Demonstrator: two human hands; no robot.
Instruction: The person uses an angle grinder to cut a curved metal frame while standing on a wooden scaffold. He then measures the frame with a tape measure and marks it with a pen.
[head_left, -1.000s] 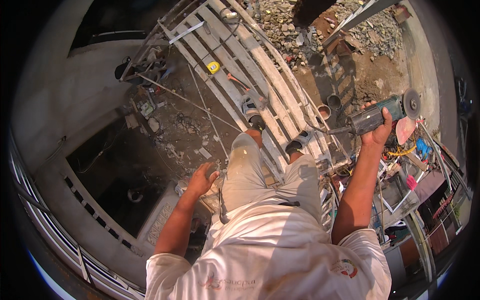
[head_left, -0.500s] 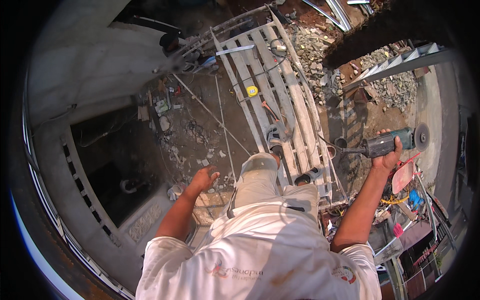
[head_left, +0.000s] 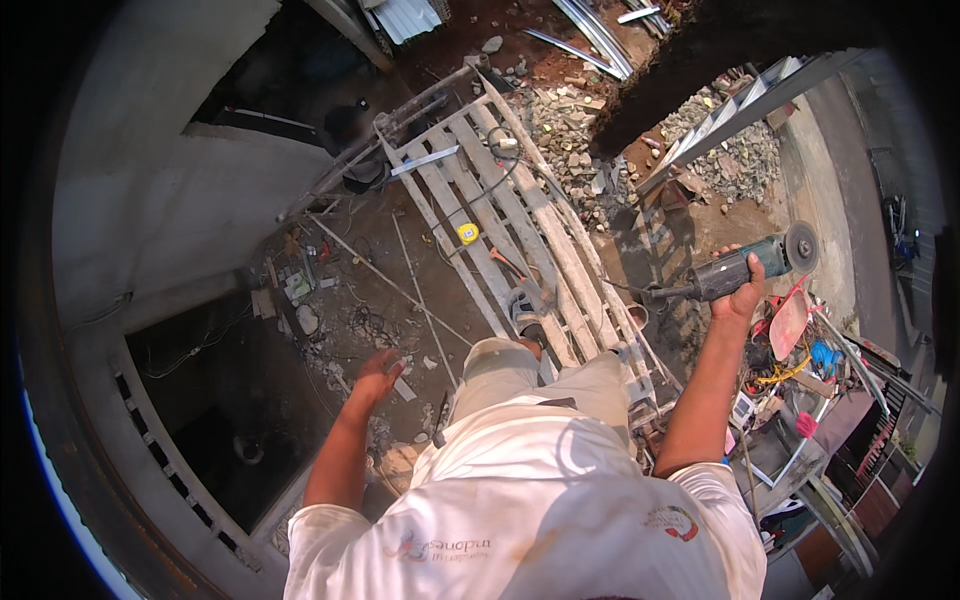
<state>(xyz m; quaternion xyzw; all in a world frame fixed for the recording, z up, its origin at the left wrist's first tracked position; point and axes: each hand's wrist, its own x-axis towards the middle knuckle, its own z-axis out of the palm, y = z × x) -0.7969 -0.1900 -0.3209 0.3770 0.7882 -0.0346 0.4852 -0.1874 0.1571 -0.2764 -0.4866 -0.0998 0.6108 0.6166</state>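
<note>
My right hand [head_left: 742, 290] is wrapped round the body of an angle grinder [head_left: 716, 277]. Its round disc [head_left: 801, 247] points away to the right, touching nothing. A cord runs from the grinder's rear toward the scaffold. My left hand [head_left: 378, 376] hangs empty on the other side of my body, its fingers loosely apart. Beneath my feet are the pale planks [head_left: 571, 262] of a scaffold platform. On them lie a yellow tape measure [head_left: 467, 233], a hammer with an orange handle [head_left: 507, 263] and a light metal strip [head_left: 424, 161].
Broken rubble [head_left: 570, 140] is heaped beyond the platform, with a ladder-like metal frame [head_left: 715, 125] slanting over it. Thin poles [head_left: 390, 262] cross left of the planks. A red shovel blade [head_left: 788, 325] and mixed scrap lie at right. A dim person [head_left: 348, 125] is at upper left.
My view has swung, so the platform and rubble sit further left and lower. The grinder, still in my right hand, appears slightly left and higher. My left hand has shifted a little left.
</note>
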